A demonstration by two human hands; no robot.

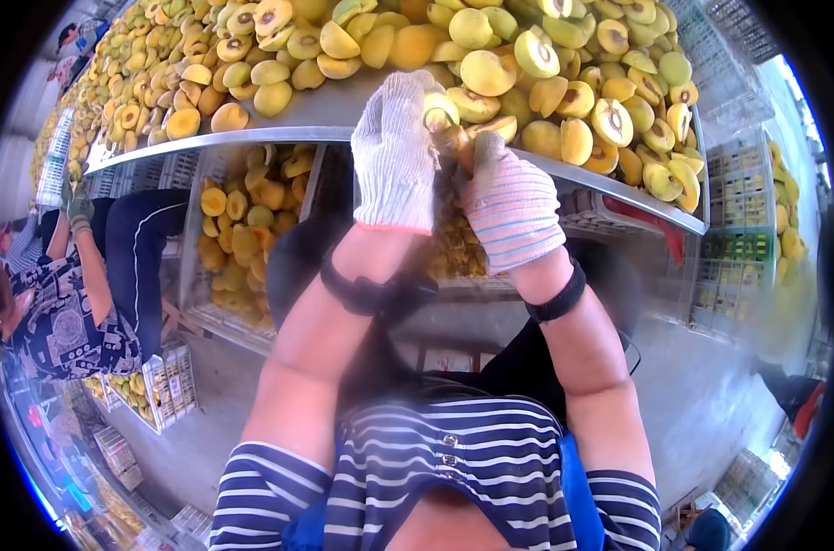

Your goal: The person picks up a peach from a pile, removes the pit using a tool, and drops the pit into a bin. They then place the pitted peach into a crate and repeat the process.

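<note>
My left hand (394,151), in a white knit glove, is closed around a yellow peach half (441,112) at the edge of the metal table (279,131). Close beside it my right hand (513,197), in a striped glove with a dirty thumb, grips a small pitting tool with a brownish handle (457,145). The tool's tip meets the peach half, though the glove and fruit partly hide it. Just beyond both hands lies a heap of halved yellow peaches (487,73), several with stones showing.
Below the table edge a crate of peach halves (242,220) stands at left, with more fruit between my knees. Stacked crates (734,248) stand at right. A co-worker (77,285) sits at left, near another fruit crate (169,386) on the floor.
</note>
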